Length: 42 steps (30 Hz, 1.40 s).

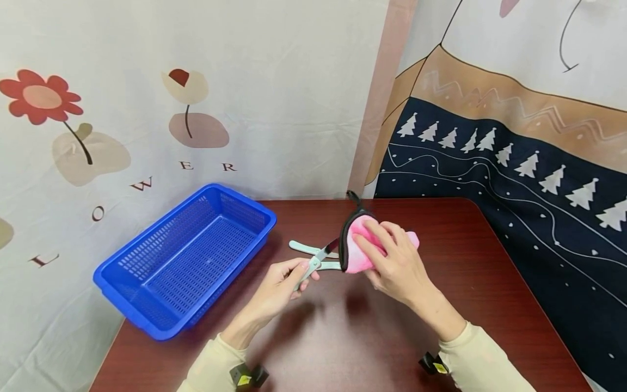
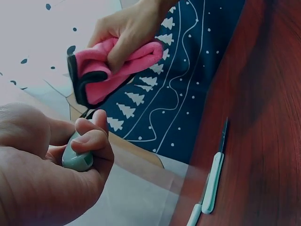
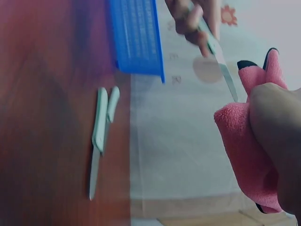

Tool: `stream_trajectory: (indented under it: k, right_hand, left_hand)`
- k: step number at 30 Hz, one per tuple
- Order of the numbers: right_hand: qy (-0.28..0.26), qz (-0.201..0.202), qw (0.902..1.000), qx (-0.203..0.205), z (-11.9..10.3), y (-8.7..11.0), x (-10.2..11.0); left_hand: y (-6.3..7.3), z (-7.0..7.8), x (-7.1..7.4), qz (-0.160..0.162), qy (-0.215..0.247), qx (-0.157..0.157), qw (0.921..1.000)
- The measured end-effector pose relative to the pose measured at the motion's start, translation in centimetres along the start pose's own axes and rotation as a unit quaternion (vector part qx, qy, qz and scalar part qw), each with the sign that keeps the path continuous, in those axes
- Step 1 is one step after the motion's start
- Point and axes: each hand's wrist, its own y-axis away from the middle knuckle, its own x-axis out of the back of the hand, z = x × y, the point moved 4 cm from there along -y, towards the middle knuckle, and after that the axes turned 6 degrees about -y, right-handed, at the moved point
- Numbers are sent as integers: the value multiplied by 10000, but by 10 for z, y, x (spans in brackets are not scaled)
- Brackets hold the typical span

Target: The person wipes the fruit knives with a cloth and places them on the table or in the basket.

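Observation:
My left hand [image 1: 280,283] grips the mint-green handle of a small knife [image 1: 311,265], its blade pointing up and right. Bunched in my right hand [image 1: 399,265] is a pink cloth [image 1: 356,247] with black edging and a black hanging loop. In the right wrist view the tip of the held knife [image 3: 229,80] comes close to the cloth [image 3: 242,141]; whether they touch I cannot tell. Two more green-handled knives lie on the table below the hands, one knife [image 3: 99,122] beside another knife [image 3: 113,104]. Cloth partly covers their blades in the head view.
To the left stands a blue plastic basket [image 1: 206,256] with perforated walls, nothing in it. The dark red-brown table [image 1: 490,305] ends at a printed curtain [image 1: 303,98] behind and a navy tree-patterned cloth [image 1: 539,218] at the right.

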Motion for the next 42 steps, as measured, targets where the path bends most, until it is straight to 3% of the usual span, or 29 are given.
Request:
stream_trajectory:
  k: [8, 13, 20, 26, 35, 42]
  right_hand:
    - [-39, 37, 9946, 1041, -36, -7, -13]
    - [36, -132, 9916, 1290, -47, -8, -19]
    - [226, -605, 9924, 1050, -50, -8, -24]
    - [270, -471, 9938, 969, -47, -9, -23]
    - [458, -704, 9948, 568, -34, -7, -18]
    - [499, -644, 9959, 399, -23, -5, -15]
  left_hand:
    - [-1, 0, -2, -92, 41, -127, 9999]
    - [-1, 1, -3, -169, 84, -273, 9994]
    - [0, 2, -3, -104, 29, -320, 9994]
    - [0, 3, -2, -116, 39, -317, 9994]
    - [0, 5, -1, -39, -93, -34, 9999]
    - [0, 5, -2, -111, -173, -98, 9997]
